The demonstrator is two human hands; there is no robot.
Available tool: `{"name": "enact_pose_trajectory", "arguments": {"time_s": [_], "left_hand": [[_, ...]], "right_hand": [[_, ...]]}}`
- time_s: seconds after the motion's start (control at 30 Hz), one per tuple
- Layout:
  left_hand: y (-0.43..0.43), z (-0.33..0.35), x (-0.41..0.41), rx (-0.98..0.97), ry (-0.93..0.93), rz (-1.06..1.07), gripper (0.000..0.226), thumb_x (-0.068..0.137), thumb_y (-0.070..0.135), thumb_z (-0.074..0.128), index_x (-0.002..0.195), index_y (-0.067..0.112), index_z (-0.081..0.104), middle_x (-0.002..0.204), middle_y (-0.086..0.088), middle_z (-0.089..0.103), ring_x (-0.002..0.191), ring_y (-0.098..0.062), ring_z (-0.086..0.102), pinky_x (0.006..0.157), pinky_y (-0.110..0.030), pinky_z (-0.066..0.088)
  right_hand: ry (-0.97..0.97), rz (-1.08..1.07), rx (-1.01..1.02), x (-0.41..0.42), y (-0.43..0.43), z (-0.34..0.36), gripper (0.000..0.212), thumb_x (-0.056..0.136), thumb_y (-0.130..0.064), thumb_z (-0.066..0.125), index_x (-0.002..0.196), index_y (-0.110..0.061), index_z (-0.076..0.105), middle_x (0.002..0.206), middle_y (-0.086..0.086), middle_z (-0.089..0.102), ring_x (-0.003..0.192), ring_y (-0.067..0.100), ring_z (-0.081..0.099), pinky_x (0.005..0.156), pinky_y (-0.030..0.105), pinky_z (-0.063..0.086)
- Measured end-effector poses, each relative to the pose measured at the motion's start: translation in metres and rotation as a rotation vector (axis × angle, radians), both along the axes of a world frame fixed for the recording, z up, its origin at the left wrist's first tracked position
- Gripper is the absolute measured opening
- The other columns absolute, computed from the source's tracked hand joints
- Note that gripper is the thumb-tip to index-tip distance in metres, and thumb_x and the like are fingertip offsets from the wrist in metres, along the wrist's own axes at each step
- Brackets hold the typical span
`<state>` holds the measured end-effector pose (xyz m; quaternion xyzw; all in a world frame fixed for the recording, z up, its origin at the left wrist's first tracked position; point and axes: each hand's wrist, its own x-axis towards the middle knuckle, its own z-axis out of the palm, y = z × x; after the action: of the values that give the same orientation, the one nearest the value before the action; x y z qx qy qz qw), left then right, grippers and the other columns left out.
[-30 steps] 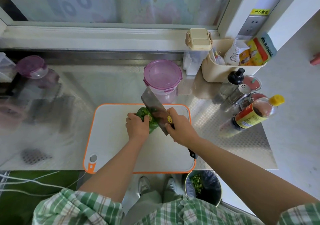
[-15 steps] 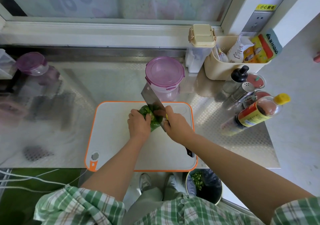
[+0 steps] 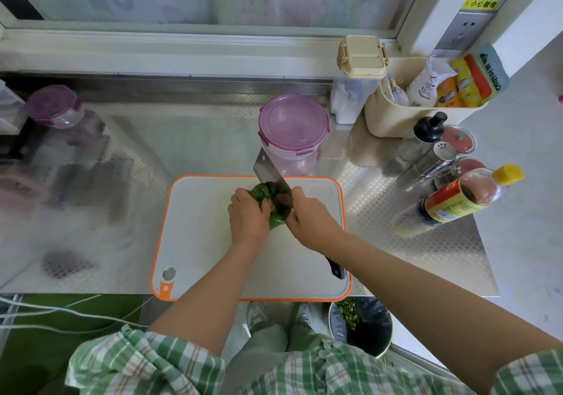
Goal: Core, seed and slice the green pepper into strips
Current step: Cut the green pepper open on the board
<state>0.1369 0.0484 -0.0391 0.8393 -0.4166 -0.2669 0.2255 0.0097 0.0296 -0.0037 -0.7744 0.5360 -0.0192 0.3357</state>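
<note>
**Cutting starts on the pepper**

Glossy green bell pepper (image 3: 271, 212) sits far-centre on the white, orange-rimmed cutting board (image 3: 198, 242). The left hand (image 3: 248, 216) clasps it; the right hand (image 3: 310, 215) grips the steel cleaver (image 3: 268, 171), whose blade meets the pepper's top. No strips are visible on the board, so coring seems barely begun, with seeding and slicing left to do.

Pepper (image 3: 276, 219) half hidden by left hand (image 3: 248, 219), cleaver blade (image 3: 268, 171); handle (image 3: 335, 268) mostly inside right hand (image 3: 310, 219); left countertop (image 3: 76, 181) blurred.

Yellow sticker (image 3: 480, 4) (above socket (image 3: 461, 30)): seemingly 小心触电
</note>
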Motion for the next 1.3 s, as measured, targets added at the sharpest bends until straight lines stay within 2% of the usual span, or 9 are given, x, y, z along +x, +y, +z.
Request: {"name": "enact_pose_trajectory", "arguments": {"time_s": [0.07,0.17,0.43,0.53,0.67,0.87,1.1,1.2,1.3], "left_hand": [[0.002,0.000,-0.001,0.000,-0.011,0.000,0.029,0.096,0.022,0.057,0.112,0.002,0.044,0.114,-0.017,0.054,0.105,-0.034,0.053,0.084,-0.044,0.048],[0.004,0.001,-0.001,-0.013,-0.011,0.005,0.028,0.096,0.021,0.055,0.112,0.000,0.044,0.115,-0.018,0.053,0.105,-0.035,0.053,0.082,-0.041,0.044],[-0.001,-0.003,0.002,-0.008,-0.035,-0.041,0.029,0.096,0.024,0.055,0.111,0.002,0.044,0.113,-0.017,0.054,0.103,-0.036,0.054,0.085,-0.048,0.048],[0.002,0.000,0.000,-0.018,-0.012,0.000,0.028,0.096,0.023,0.055,0.110,0.002,0.044,0.113,-0.016,0.053,0.101,-0.034,0.054,0.080,-0.043,0.048],[0.009,-0.002,-0.001,-0.064,-0.035,-0.052,0.026,0.095,0.022,0.055,0.108,0.002,0.045,0.110,-0.016,0.053,0.100,-0.034,0.052,0.079,-0.046,0.046],[0.006,-0.003,0.008,-0.060,0.000,-0.044,0.028,0.095,0.024,0.054,0.109,0.002,0.044,0.109,-0.015,0.054,0.099,-0.034,0.054,0.080,-0.046,0.047],[0.009,-0.006,0.012,-0.098,0.047,-0.041,0.030,0.095,0.025,0.055,0.111,0.003,0.045,0.111,-0.013,0.055,0.100,-0.032,0.055,0.083,-0.044,0.047],[0.013,-0.009,0.015,-0.128,0.058,-0.058,0.030,0.095,0.026,0.055,0.112,0.004,0.045,0.111,-0.011,0.055,0.100,-0.029,0.055,0.082,-0.041,0.047],[0.015,-0.011,0.016,-0.147,0.068,-0.061,0.031,0.095,0.026,0.055,0.114,0.004,0.045,0.111,-0.010,0.055,0.099,-0.027,0.055,0.081,-0.040,0.048]], "right_hand": [[0.021,0.003,-0.015,0.000,0.001,0.000,0.012,0.096,-0.010,0.043,0.107,-0.009,0.039,0.071,0.000,0.045,0.059,0.013,0.045,0.050,0.023,0.031],[0.048,0.002,-0.004,0.008,-0.004,0.003,0.015,0.095,-0.009,0.043,0.110,-0.008,0.039,0.082,0.006,0.051,0.071,0.022,0.054,0.059,0.031,0.042],[0.031,-0.040,0.048,-0.002,0.005,0.004,0.014,0.096,-0.010,0.044,0.098,-0.012,0.031,0.073,0.003,0.047,0.061,0.017,0.047,0.048,0.024,0.030],[0.058,-0.027,0.032,0.005,0.002,0.005,0.014,0.097,-0.009,0.044,0.097,-0.013,0.030,0.073,0.001,0.044,0.063,0.016,0.047,0.049,0.023,0.028],[0.064,-0.058,0.085,0.020,0.003,-0.004,0.014,0.095,-0.006,0.044,0.097,-0.012,0.031,0.078,0.004,0.046,0.071,0.023,0.050,0.050,0.026,0.031],[0.024,-0.120,0.089,0.014,0.020,-0.022,0.011,0.097,-0.013,0.046,0.098,-0.011,0.035,0.076,0.004,0.049,0.065,0.023,0.051,0.050,0.029,0.034],[-0.089,-0.145,0.102,0.019,0.023,-0.026,0.021,0.091,-0.006,0.049,0.101,-0.009,0.031,0.073,0.006,0.051,0.060,0.022,0.052,0.047,0.027,0.033],[-0.171,-0.231,0.154,0.007,0.033,-0.028,0.023,0.095,-0.025,0.052,0.096,-0.009,0.035,0.072,0.009,0.058,0.055,0.023,0.058,0.046,0.032,0.044],[-0.033,-0.225,0.320,0.002,0.035,-0.027,0.044,0.097,-0.049,0.044,0.077,-0.010,0.047,0.063,0.007,0.061,0.047,0.020,0.059,0.049,0.030,0.051]]}}
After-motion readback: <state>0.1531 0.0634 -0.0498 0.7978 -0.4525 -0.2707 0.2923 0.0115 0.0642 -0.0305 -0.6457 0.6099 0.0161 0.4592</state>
